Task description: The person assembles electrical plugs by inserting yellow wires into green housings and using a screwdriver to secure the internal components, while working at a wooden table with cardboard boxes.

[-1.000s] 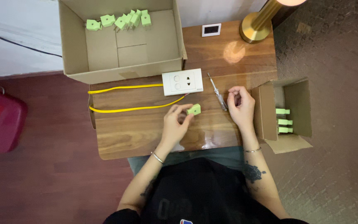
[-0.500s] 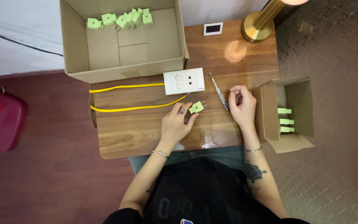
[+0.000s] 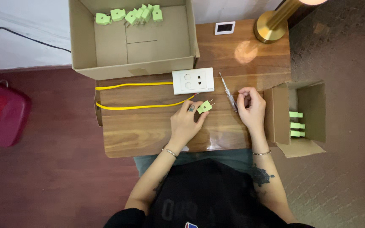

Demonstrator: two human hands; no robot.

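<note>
Green plug (image 3: 205,106): small, light green, two metal prongs pointing up and right toward the socket plate; pinched at the fingertips of the left hand, just above the bench surface.
Left hand (image 3: 185,122): resting on the bench (image 3: 148,131), fingers closed on the green plug at its right upper edge; a thin bracelet at the wrist.
Right hand (image 3: 251,107): curled on the bench just right of the plug, fingers closed around the handle end of the screwdriver; well apart from the left hand by the width of the tool.
Screwdriver (image 3: 228,90): slim, clear-handled, lying tilted, tip pointing up and left toward the socket plate.
Socket plate (image 3: 193,80): white, rectangular, flat on the bench just above the plug; a yellow cable (image 3: 136,105) runs from it leftward in a loop.
Large cardboard box (image 3: 85,50): open, at the far left of the bench; a row of green plugs (image 3: 129,15) lies along its far wall, the rest of its floor bare.
Small cardboard box (image 3: 313,109): open, beside the right edge of the bench, just right of the right hand; three green plugs (image 3: 296,124) stacked inside.
Lamp base (image 3: 271,29): brass, round, at the far right corner of the bench.
Small white display (image 3: 224,28): near the far edge, left of the lamp base.
</note>
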